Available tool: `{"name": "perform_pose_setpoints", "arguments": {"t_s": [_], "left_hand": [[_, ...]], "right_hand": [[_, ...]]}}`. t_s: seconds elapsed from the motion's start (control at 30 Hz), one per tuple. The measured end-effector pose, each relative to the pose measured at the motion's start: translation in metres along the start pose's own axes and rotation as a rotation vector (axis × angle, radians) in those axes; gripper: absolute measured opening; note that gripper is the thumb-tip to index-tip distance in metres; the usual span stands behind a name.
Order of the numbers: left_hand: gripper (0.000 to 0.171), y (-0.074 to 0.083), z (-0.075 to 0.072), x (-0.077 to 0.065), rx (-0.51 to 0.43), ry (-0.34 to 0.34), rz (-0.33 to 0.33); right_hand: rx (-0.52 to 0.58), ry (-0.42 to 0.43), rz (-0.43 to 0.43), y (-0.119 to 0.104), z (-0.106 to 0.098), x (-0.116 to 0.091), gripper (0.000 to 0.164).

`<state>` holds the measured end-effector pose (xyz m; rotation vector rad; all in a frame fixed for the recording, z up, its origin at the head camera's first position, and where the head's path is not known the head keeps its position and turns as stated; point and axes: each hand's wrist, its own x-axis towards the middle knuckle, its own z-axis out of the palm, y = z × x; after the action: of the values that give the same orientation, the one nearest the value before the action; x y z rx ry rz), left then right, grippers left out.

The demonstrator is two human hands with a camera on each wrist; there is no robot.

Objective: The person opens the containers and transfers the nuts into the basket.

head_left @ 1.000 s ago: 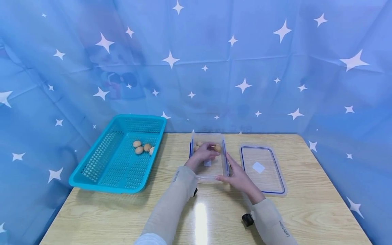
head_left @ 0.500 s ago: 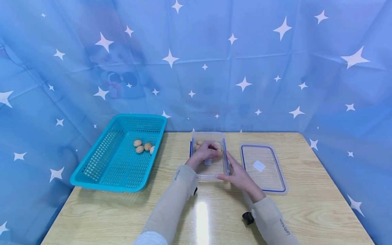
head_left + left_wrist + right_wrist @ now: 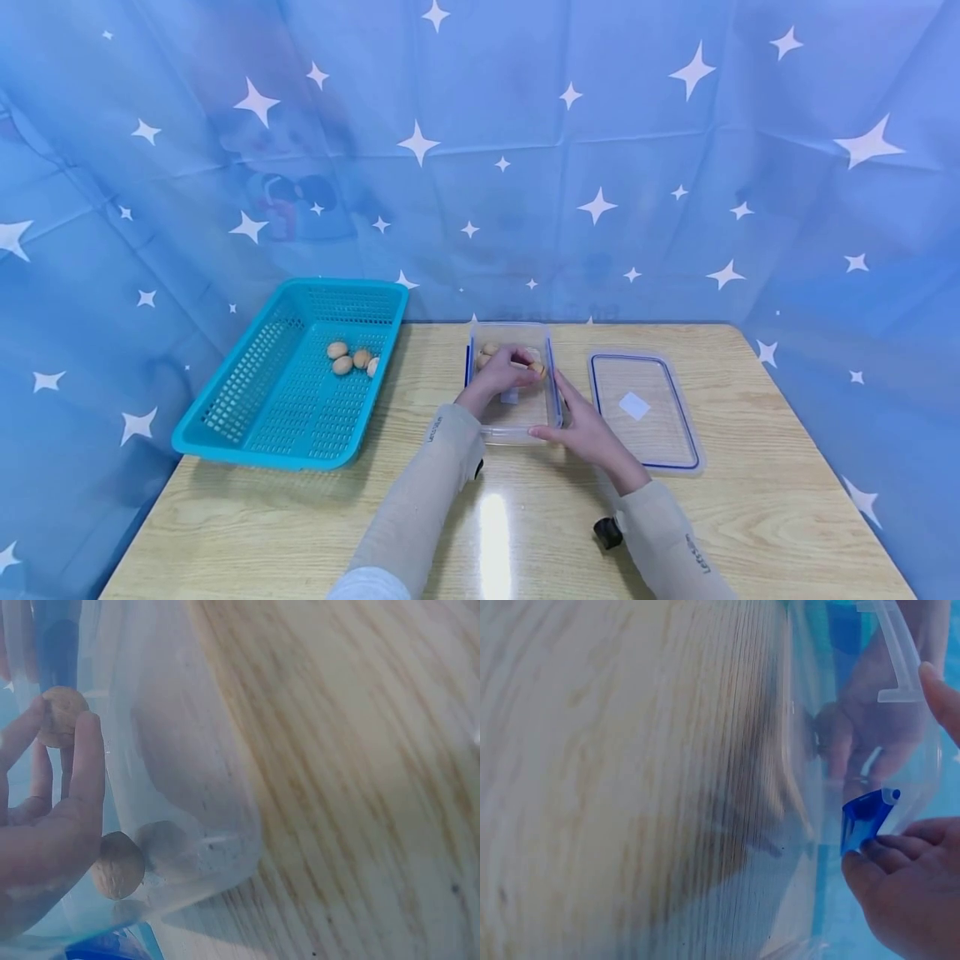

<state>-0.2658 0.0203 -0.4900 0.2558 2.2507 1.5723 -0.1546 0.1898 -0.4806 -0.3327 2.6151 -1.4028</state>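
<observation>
In the head view, a blue curtain (image 3: 480, 83) fills the upper half, running from nine o'clock over twelve to three, with creases across it. White four-pointed stars (image 3: 693, 73) in several sizes are scattered over it; a large one (image 3: 868, 148) sits between two and three o'clock. Toward ten o'clock a faint printed figure (image 3: 303, 200) shows, its details blurred. The pale wooden table (image 3: 765, 533) spreads from four to eight o'clock, its far corner (image 3: 727, 333) at three rounded. At six o'clock a bright streak of light (image 3: 495, 546) gleams on the wood. The left wrist view shows its grain, with small dark specks (image 3: 454, 889) between four and six.
</observation>
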Motion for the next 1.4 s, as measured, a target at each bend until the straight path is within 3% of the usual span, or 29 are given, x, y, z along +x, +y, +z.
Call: {"name": "perform_pose_setpoints", "arguments": {"t_s": [0.27, 0.5, 0.87, 0.93, 1.13, 1.4], "left_hand": [[0.025, 0.000, 0.000, -0.001, -0.006, -0.007, 0.008], [0.027, 0.002, 0.001, -0.002, -0.082, -0.030, 0.019], [0.028, 0.005, 0.000, -0.003, -0.106, -0.021, 0.080], [0.030, 0.007, -0.001, -0.003, -0.169, -0.012, 0.091], [0.035, 0.014, -0.005, -0.004, -0.501, 0.034, 0.067], [0.040, 0.051, -0.033, -0.015, -0.616, 0.103, 0.088]], "right_hand": [[-0.003, -0.005, -0.009, 0.002, 0.000, -0.001, 0.104], [0.010, -0.006, 0.004, 0.000, -0.001, -0.001, 0.105], [-0.012, -0.002, -0.026, 0.002, -0.003, 0.000, 0.104], [-0.009, 0.001, -0.027, 0.002, -0.003, 0.001, 0.104], [-0.024, 0.007, -0.012, 0.004, -0.001, 0.002, 0.107], [-0.015, 0.012, -0.012, 0.005, 0.000, 0.002, 0.106]]}}
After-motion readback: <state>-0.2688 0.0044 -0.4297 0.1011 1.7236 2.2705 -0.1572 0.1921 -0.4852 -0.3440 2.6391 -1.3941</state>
